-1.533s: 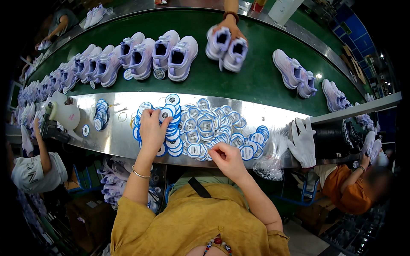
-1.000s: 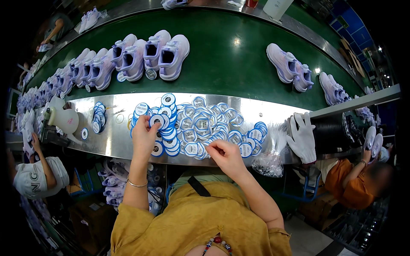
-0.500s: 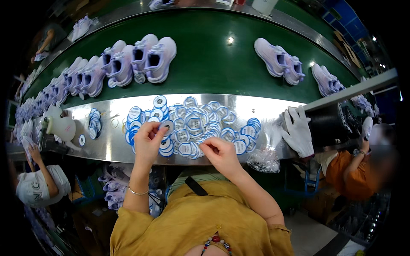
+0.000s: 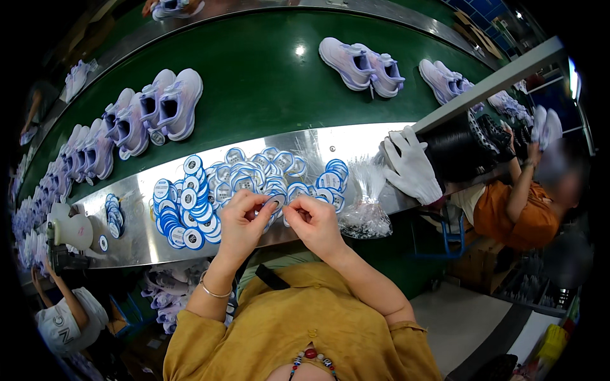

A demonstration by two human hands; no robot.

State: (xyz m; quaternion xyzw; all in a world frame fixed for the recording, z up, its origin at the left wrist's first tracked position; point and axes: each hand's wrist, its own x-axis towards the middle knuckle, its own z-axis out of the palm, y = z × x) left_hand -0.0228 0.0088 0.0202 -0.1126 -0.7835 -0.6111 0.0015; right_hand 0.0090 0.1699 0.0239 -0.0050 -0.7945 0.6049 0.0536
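Note:
My left hand (image 4: pixel 241 225) pinches a round blue-edged tag (image 4: pixel 276 201) between thumb and fingers. Close beside it, my right hand (image 4: pixel 314 228) has thumb and forefinger pressed together at the tag's right side; whatever lies between those fingertips is too small to make out. Both hands are over the near edge of the metal worktop (image 4: pixel 136 244). Behind and left of them lies a spread heap of similar round tags (image 4: pixel 189 198). More tags (image 4: pixel 332 183) overlap to the right, next to a bundle of clear thin plastic strands (image 4: pixel 365 200).
Pale lilac sneakers (image 4: pixel 180 105) line the green belt (image 4: pixel 260 70) beyond the worktop; another pair (image 4: pixel 362 63) stands farther right. A white glove (image 4: pixel 410 165) lies by a grey bar (image 4: pixel 489 82). At left are a small tag stack (image 4: pixel 114 216) and a whitish container (image 4: pixel 71 225). Co-workers sit at both sides.
My left hand has brought the tag rightward from the heap's left side to my right hand; the two hands are now close together. The whole view has also shifted and tilted.

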